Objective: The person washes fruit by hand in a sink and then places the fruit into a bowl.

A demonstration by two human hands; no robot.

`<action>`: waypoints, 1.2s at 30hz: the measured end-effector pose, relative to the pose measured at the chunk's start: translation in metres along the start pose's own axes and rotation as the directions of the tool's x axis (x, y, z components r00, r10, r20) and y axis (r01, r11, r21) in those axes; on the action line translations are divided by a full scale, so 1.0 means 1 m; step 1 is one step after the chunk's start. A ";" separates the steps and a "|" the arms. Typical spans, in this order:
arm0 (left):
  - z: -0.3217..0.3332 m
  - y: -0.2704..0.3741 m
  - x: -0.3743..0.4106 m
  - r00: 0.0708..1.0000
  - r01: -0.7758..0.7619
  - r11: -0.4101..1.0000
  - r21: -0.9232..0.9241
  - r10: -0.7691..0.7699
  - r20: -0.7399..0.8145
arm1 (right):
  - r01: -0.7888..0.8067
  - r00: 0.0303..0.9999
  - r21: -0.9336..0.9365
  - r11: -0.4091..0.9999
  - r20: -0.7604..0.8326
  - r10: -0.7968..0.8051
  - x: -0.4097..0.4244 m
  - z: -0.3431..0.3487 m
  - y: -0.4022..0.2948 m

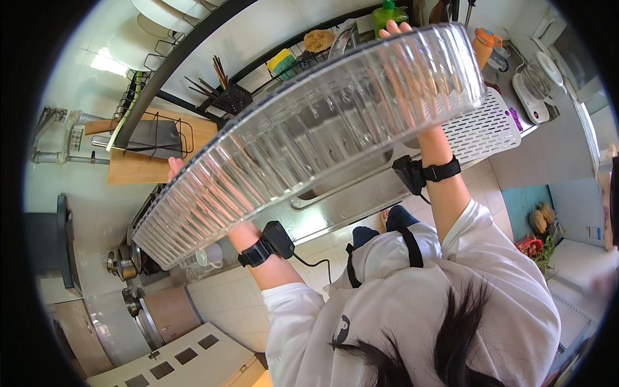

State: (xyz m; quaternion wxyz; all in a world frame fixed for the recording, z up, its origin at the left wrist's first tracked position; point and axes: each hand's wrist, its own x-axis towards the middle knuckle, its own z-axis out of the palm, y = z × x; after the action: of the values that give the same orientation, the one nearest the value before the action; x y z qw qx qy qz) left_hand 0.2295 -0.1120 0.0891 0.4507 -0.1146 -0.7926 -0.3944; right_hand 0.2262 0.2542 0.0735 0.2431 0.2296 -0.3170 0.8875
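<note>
A large clear ribbed plastic cover [314, 135] is held up over the sink, tilted, and spans most of the view. My left hand [208, 193] grips its left part; the fingertips show past the far rim and the palm shows through the ribs. My right hand [406, 77] holds the right part, its fingertips over the far edge. Beneath the cover lies a stainless steel sink [338, 193], seen partly through the plastic. Both wrists carry black straps with small black boxes.
A perforated drainboard [483, 126] and a white kitchen scale [534, 96] lie to the right. At the left stand a black wire rack [186, 138] and a chopstick holder [232, 99]. A green bottle [387, 17], a sponge [282, 64] and a dark shelf rail [169, 72] are behind.
</note>
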 end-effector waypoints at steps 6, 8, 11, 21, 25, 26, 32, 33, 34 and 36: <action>-0.003 0.018 -0.006 0.999 0.006 0.937 -0.350 -0.022 -0.041 | -0.138 0.990 -0.704 0.697 -0.121 0.073 -0.006 -0.027 0.008; -0.020 0.018 -0.024 0.928 0.332 0.918 -0.216 -0.358 -0.098 | 0.046 0.995 -0.858 0.512 0.085 0.054 -0.033 0.008 0.010; -0.049 -0.006 -0.065 0.828 0.505 0.832 -0.230 -0.542 -0.142 | -0.206 0.978 -0.771 0.602 -0.184 0.099 -0.078 0.016 0.042; -0.153 -0.125 -0.193 0.661 0.750 0.589 0.301 -0.679 -0.319 | -0.363 0.895 -0.928 -0.087 -0.373 0.242 -0.195 0.052 0.191; -0.169 -0.153 -0.210 0.617 0.773 0.473 0.422 -0.715 -0.329 | -0.316 0.908 -0.935 -0.162 -0.347 0.233 -0.213 0.064 0.233; -0.176 -0.161 -0.217 0.627 0.772 0.499 0.394 -0.698 -0.346 | -0.323 0.901 -0.928 -0.183 -0.361 0.239 -0.219 0.066 0.240; -0.199 -0.200 -0.213 0.597 0.723 0.390 0.571 -0.768 -0.232 | -0.353 0.883 -0.909 -0.220 -0.402 0.245 -0.252 0.084 0.261; -0.201 -0.209 -0.213 0.616 0.715 0.417 0.562 -0.755 -0.224 | -0.362 0.873 -0.904 -0.229 -0.414 0.257 -0.256 0.087 0.263; -0.204 -0.219 -0.214 0.636 0.705 0.444 0.553 -0.741 -0.215 | -0.371 0.863 -0.898 -0.237 -0.427 0.268 -0.261 0.090 0.264; -0.206 -0.240 -0.216 0.662 0.693 0.479 0.539 -0.718 -0.213 | -0.374 0.858 -0.896 -0.239 -0.432 0.278 -0.269 0.094 0.264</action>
State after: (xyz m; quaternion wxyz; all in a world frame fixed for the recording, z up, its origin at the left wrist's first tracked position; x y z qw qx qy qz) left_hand 0.3513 -0.3834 -0.1520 0.2436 0.3554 -0.8576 -0.2809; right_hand 0.3063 -0.0653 -0.1313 0.0955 -0.1513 -0.9061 0.3833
